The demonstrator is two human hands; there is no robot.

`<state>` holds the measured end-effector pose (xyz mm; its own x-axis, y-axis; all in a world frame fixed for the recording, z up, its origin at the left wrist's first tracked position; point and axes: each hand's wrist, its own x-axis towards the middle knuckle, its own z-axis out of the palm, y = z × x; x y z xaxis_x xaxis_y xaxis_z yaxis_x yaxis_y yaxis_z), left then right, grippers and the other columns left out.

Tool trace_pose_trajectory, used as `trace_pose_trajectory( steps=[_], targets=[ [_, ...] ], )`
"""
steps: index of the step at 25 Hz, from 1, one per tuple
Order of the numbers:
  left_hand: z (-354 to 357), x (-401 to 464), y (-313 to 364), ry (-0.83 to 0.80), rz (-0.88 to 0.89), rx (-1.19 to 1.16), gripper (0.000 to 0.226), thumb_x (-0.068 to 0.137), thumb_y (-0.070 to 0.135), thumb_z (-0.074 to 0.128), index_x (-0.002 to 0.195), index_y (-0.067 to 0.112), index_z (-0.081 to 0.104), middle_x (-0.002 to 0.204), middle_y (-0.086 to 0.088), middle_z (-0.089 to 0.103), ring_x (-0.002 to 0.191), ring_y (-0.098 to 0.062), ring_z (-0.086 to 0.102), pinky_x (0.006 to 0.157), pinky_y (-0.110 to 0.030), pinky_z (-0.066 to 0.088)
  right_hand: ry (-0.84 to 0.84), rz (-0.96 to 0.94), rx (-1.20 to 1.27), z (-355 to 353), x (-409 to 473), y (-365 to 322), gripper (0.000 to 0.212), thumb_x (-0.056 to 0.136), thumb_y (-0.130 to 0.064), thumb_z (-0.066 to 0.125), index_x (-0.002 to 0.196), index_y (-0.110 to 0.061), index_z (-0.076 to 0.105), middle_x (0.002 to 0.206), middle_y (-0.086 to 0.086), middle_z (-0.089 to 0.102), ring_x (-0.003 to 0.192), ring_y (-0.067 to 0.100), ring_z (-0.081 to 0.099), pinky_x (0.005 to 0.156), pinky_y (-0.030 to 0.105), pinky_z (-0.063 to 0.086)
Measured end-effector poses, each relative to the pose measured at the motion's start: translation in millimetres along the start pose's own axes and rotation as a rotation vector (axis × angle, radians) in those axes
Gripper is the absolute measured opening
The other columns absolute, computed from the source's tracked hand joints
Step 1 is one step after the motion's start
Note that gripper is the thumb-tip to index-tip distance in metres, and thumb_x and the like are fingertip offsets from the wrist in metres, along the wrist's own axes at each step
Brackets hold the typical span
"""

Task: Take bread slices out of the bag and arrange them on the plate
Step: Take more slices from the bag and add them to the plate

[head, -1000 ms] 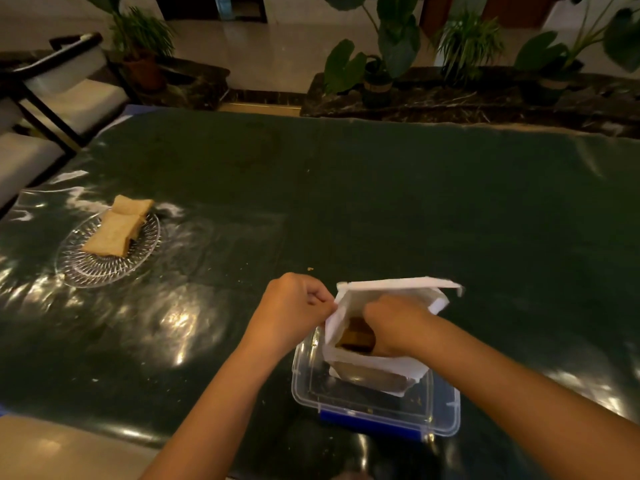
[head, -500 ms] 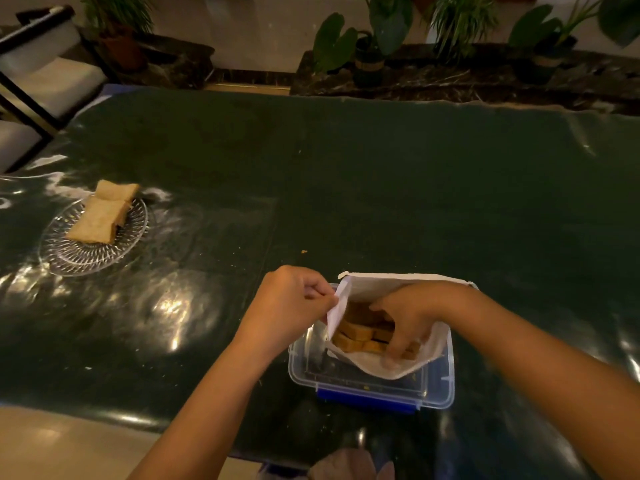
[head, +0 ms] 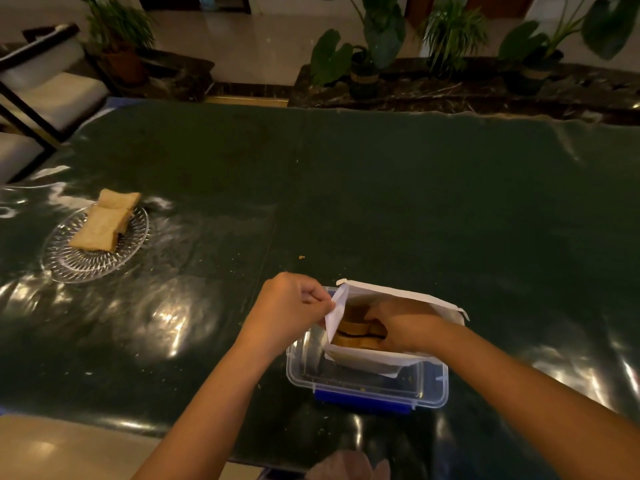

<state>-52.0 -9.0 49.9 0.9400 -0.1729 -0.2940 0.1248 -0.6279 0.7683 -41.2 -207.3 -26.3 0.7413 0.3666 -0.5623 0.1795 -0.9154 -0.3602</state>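
Note:
A white bread bag [head: 367, 358] stands open inside a clear plastic box [head: 429, 389] near the table's front edge. My left hand [head: 287, 310] pinches the bag's left rim and holds it apart. My right hand [head: 401, 323] is down inside the bag, fingers closed around brown bread slices [head: 353, 332] stacked there. Far to the left lies a glass plate [head: 69, 261] carrying two bread slices [head: 100, 226], one overlapping the other.
The dark green glossy table cover [head: 381, 202] carries crumbs [head: 301, 257] behind the box. A white chair [head: 45, 98] stands at the back left. Potted plants [head: 363, 53] line the far side. The box has a blue clasp [head: 360, 401] at the front.
My right hand has gone deeper into the bag and closed on the slices. My left hand keeps hold of the bag's rim. The view has shifted slightly.

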Motion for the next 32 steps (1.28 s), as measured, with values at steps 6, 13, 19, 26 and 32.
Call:
trace_pose_trajectory(
  steps=[6,13,19,26,32],
  targets=[
    [1,4,-5,0.009,-0.01,-0.021,0.016,0.078,0.017,0.07,0.066,0.028,0.069,0.064,0.009,0.069,0.06,0.002,0.065,0.059,-0.017,0.048,0.023,-0.048,0.044,-2,-3,-4,0.023,0.081,-0.036,0.06,0.103,-0.028,0.06,0.105,-0.003,0.063,0.088,0.012,0.056,0.083,0.027,0.047],
    [-4,11,-3,0.031,0.137,-0.04,0.012,0.078,0.024,0.068,0.077,0.036,0.068,0.077,0.016,0.07,0.074,0.006,0.065,0.065,-0.014,0.05,0.272,-0.134,0.041,-55,-48,-12,0.017,0.081,-0.035,0.06,0.096,-0.031,0.066,0.076,-0.014,0.061,0.066,0.003,0.057,0.056,0.015,0.043],
    [-8,14,11,-0.093,0.316,-0.007,0.066,0.067,0.047,0.072,0.123,0.058,0.038,0.13,0.028,0.042,0.117,0.006,0.042,0.092,-0.018,0.039,0.354,-0.197,0.064,-99,-81,-15,0.026,0.078,-0.023,0.062,0.102,-0.031,0.065,0.087,-0.008,0.07,0.077,0.007,0.063,0.071,0.033,0.058],
    [-8,27,42,-0.041,0.496,-0.18,0.038,0.074,0.022,0.071,0.102,0.046,0.061,0.1,0.02,0.067,0.097,-0.002,0.063,0.079,-0.022,0.054,0.444,-0.355,0.283,-149,-97,-17,0.029,0.075,-0.019,0.068,0.09,-0.043,0.066,0.086,-0.022,0.069,0.085,-0.01,0.062,0.072,0.009,0.052],
    [-46,26,36,0.15,0.463,-0.388,0.028,0.073,0.022,0.073,0.093,0.04,0.067,0.094,0.013,0.073,0.091,-0.008,0.067,0.068,-0.022,0.054,0.564,-0.461,0.563,-167,-79,-39,0.057,0.069,-0.022,0.076,0.112,-0.05,0.051,0.109,-0.02,0.062,0.1,-0.006,0.059,0.073,0.012,0.053]
  ],
)
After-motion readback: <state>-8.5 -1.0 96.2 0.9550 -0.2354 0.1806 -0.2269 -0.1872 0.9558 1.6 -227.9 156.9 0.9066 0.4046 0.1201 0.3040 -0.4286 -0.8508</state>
